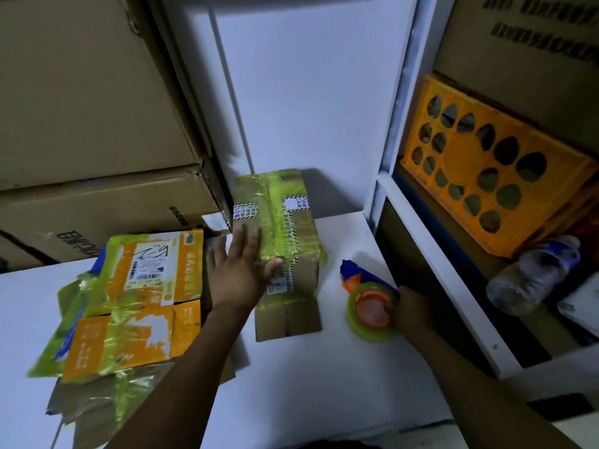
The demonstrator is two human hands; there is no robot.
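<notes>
While the stacked brown cardboard cartons (81,108) loom on the left, the white table top (308,384) spreads out below them. Over on the right, an orange plastic crate with round holes (486,163) leans on the white shelf unit (431,254). Near left on the table lies a pile of flattened orange-and-white cardboard boxes (136,303), streaked with yellow-green tape. Centre stage is the small brown cardboard box wrapped in yellow-green tape (285,215), standing on the table towards the back wall, one near flap lying flat. A clear plastic bottle (531,273) lies on its side below the crate. Just right of the box, on the table, is the blue-and-orange tape dispenser with its yellowish roll (369,306). The left hand (240,273) is spread wide, fingers straight on the box's top, thumb at its near edge. The right hand (411,309) is curled round the dispenser's roll.
</notes>
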